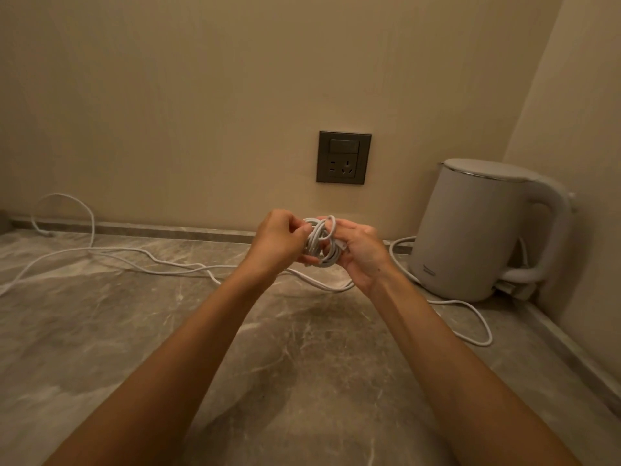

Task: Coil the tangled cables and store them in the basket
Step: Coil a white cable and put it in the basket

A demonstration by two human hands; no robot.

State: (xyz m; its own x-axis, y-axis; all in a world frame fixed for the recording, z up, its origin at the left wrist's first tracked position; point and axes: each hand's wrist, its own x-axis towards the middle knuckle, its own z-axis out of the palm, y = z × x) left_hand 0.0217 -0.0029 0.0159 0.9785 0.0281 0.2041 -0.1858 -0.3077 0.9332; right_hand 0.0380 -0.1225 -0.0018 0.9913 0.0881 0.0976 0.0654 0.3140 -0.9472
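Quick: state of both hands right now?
Left hand: closed, pinching the white cable coil.
Right hand: closed, gripping the same coil.

So in front of you there's a grey marble-look countertop (302, 348) with pale veins, running back to a plain beige wall (201, 79). That wall has a dark socket plate (343, 158) on it, switch up top and plug holes below. Off to your right, tucked in the corner, a white electric kettle (477, 230) stands upright, lid down, handle facing the side wall (578, 129).
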